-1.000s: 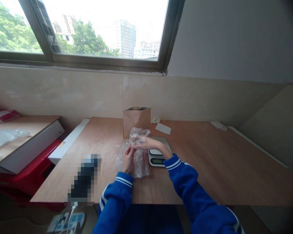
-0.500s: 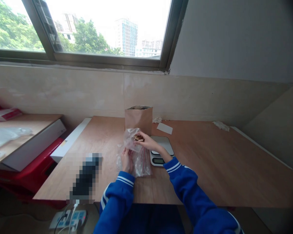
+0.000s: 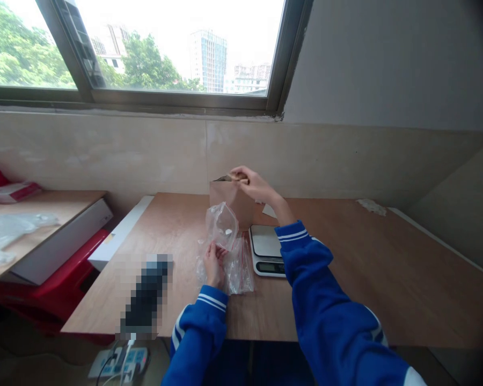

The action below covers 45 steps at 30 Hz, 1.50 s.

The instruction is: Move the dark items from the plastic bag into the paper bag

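Over the brown paper bag (image 3: 230, 201) mouth, right hand (image 3: 254, 185) pinches something small, unidentifiable; left hand (image 3: 214, 262), nearer, grips the upright clear plastic bag (image 3: 224, 241) on the counter (image 3: 346, 268).

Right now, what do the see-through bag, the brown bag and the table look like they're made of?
The see-through bag looks like thin glossy plastic: it crinkles and glints. The brown bag seems matte kraft paper, standing stiff with folded edges. The table shows a wood-grain top, smooth, possibly plywood or laminate.
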### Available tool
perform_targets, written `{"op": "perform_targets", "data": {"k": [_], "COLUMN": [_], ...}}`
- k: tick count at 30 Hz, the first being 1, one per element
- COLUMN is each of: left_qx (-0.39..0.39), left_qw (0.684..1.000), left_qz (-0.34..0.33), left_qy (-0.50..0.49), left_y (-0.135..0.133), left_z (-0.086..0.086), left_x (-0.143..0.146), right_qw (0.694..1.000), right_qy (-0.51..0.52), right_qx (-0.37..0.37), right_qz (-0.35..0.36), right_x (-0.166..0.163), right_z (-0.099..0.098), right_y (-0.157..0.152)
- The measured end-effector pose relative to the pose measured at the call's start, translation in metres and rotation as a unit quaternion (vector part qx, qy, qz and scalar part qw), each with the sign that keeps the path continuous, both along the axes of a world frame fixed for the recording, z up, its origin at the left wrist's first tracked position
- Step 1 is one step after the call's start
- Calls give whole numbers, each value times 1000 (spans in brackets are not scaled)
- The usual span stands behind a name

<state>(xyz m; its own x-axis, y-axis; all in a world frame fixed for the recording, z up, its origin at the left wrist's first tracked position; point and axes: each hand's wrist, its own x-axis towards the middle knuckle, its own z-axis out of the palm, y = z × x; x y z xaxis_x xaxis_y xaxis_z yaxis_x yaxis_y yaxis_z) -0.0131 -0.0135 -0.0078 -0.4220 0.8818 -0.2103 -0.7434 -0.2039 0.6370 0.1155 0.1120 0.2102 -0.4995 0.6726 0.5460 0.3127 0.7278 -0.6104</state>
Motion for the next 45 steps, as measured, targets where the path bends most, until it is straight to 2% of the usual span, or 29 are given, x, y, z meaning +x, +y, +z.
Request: {"op": "perform_targets", "data": {"k": [3,5,7,11,16,23,29,36,42,45], "left_qx": [-10,-10,-9,-11,-20,-17,-22,-15,-14,-17], "left_qw": [1000,1000,1000,999,998,998,998,998,998,998], "left_qz": [0,-2,-4,-17,-28,-41,-38,-42,-45,-44], "left_qy": [1,9,21,44,46,47,45,49,44,53], "left_y": [1,2,1,0,-2,-4,-3,-3,-5,-5], "left_z": [-2,-3,-4,-3,1,2,1,1,3,3], "left_x": [1,1,1,2,2,2,1,2,2,3], "right_qw": [974,966,970,980,984,964,963,975,968,962], "right_qy": [146,144,104,31,-75,-171,-173,-62,-159,-160], "right_qx": [124,168,186,176,149,172,169,152,139,160], "right_qz": [-118,-136,-118,-86,-66,-110,-119,-148,-136,-154], "right_x": [-16,-26,-34,-42,-39,-30,-23,-17,-7,-4], "right_z": [2,-2,-8,-18,-18,-18,-21,-33,-32,-32], "right_y": [24,40,52,58,51,40,32,28,18,9]}}
